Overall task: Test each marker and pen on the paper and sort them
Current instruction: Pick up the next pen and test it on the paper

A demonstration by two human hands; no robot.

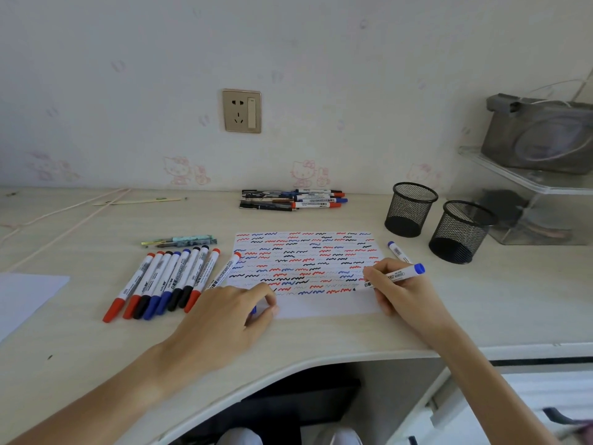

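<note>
The right hand (390, 290) pinches a blue marker (393, 275) near its tip end, the way one holds a pen, with the nib on the paper (321, 303) at the end of the lowest row of squiggles. The left hand (231, 313) rests on the paper's near left corner, fingers curled; a bit of blue, probably the cap (254, 309), shows under them.

The marker looks light and rigid, with a smooth plastic barrel, so a light grip close to the nib should steer it best. The paper is thin and likely to slide, which is why pinning it matters.

Just left of the left hand lies a row (163, 281) of capped red, black and blue markers, one more lying against the paper's edge. Just past the right hand lies another marker (398, 251). Further right stand two mesh cups (410, 208). Well beyond both hands, by the wall, sits a pile (293, 200) of pens and markers, probably untested.
</note>
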